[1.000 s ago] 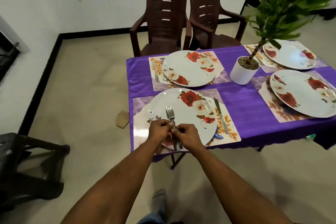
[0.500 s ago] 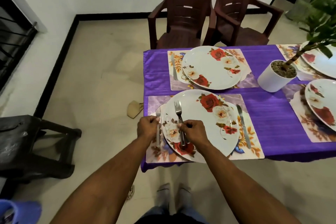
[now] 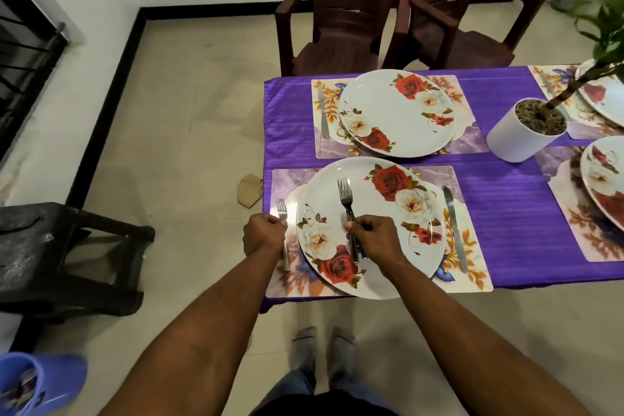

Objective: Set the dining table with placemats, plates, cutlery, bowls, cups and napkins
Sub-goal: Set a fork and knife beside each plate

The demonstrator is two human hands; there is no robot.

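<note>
A single fork [image 3: 283, 233] is gripped in the left hand [image 3: 264, 237], fingers curled round its handle, and it is held at the left edge of the near placemat [image 3: 469, 267], just beside the plate [image 3: 371, 209], tines pointing away. A bundle of forks [image 3: 347, 213] is pinched in the right hand [image 3: 374, 240] over the plate, handles gathered under curled fingers; how many are in the bundle cannot be told. The forks are seen to be plain shiny steel. The plate is white with red and cream roses, and a knife [image 3: 455, 230] is laid on the placemat at its right. A second plate [image 3: 395, 111] with a knife [image 3: 323, 113] is set across the purple tablecloth [image 3: 506, 192].
</note>
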